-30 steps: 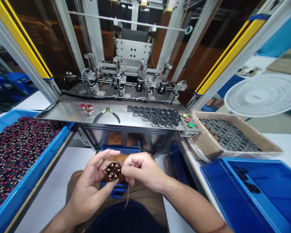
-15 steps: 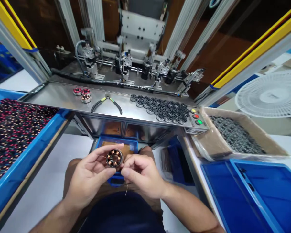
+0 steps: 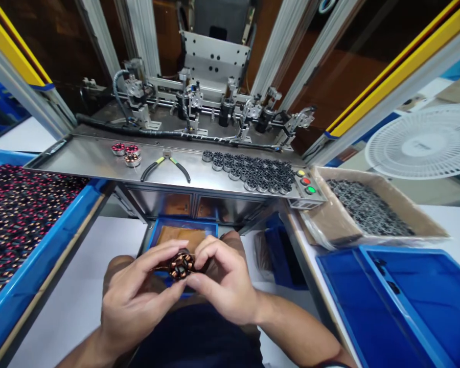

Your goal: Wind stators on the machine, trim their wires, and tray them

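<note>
We've the wound core on our side of the pliers, btwn both hands; round, no obvious long axis. L hand is closed on its left rim; R hand, equally near, part-curled at its right edge, exact hold we can't tell.

An aluminium-framed machine, coloured push buttons, black cores sitting massed on a steel ledge and a blue bin filled with wound parts are all indicating a factory workshop.
</note>
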